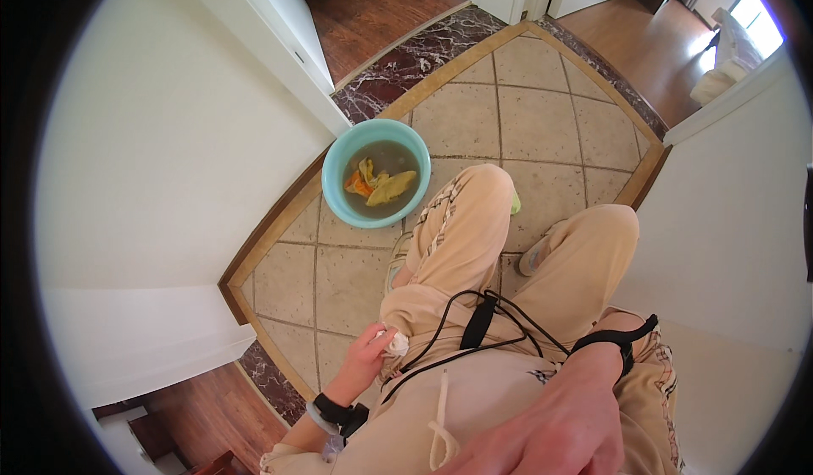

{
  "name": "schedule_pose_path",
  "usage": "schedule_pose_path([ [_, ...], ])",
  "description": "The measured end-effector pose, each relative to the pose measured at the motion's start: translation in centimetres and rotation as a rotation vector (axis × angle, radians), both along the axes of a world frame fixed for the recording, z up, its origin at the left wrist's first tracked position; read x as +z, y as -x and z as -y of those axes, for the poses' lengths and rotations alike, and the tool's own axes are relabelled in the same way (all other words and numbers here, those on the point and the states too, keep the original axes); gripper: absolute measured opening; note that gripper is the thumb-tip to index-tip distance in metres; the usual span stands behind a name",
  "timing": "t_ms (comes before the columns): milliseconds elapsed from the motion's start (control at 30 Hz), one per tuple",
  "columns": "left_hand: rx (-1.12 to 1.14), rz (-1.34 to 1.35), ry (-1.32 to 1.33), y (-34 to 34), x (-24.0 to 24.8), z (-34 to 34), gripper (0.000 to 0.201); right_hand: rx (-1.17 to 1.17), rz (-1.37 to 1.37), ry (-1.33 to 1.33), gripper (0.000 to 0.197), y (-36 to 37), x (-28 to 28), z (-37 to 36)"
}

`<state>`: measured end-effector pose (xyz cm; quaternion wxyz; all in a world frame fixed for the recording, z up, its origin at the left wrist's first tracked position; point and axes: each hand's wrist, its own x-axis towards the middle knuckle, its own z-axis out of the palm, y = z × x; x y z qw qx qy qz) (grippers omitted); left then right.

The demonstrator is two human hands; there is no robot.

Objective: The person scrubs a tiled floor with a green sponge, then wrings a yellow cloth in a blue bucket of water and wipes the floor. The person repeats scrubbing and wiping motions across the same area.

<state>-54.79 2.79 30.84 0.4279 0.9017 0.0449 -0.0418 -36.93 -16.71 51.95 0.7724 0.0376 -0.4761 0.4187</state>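
Note:
My left hand (366, 358) is at my left hip, closed around a small crumpled white tissue or cloth (395, 342) pressed against my beige trousers (461, 229). My right hand (555, 431) hangs low in front of my waist, close to the camera, fingers loosely curled with nothing seen in it. A black strap sits on each wrist, and a black cable (474, 323) runs across my lap. On the tiled floor ahead stands a turquoise basin (340, 166) with murky water and yellow and orange cloths (381, 187) soaking in it.
White walls close in on the left (161, 153) and right (728, 221) of this narrow tiled hallway (525, 111). Dark marble borders edge the tiles. Wooden floors lie beyond open doorways at the back. My shoes (533, 256) stand on the tiles near the basin.

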Motion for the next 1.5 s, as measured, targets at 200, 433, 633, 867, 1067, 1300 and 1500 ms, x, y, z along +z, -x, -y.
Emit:
schedule_pose_path([
  [200,-0.036,0.227,-0.430,-0.6,-0.2,0.3,0.043,0.052,-0.005,0.005,0.058,0.5,0.0,0.1],
  [433,0.001,0.315,-0.345,-1.6,-1.3,1.1,0.027,-0.025,-0.015,0.007,0.058,1.1,0.5,0.0],
  [633,-0.025,0.381,-0.327,-2.6,-2.2,1.0,0.028,-0.055,-0.034,-0.004,0.055,2.6,-0.4,-0.2],
  [867,0.070,0.563,-0.741,-6.6,-2.1,-1.1,0.015,-0.024,-0.043,-0.023,0.055,1.5,0.1,-0.7],
  [1067,0.155,0.094,-0.141,-5.3,-3.0,0.2,0.013,0.028,-0.116,0.011,0.052,0.9,0.0,-0.5],
  [1300,-0.007,0.229,-0.139,-4.3,-0.9,0.0,0.022,-0.048,-0.045,-0.005,0.048,-0.8,-0.6,-0.3],
  [1500,0.035,0.379,-0.479,-5.2,-2.7,1.1,0.017,0.006,-0.011,-0.016,0.042,-1.7,-0.6,-0.2],
])
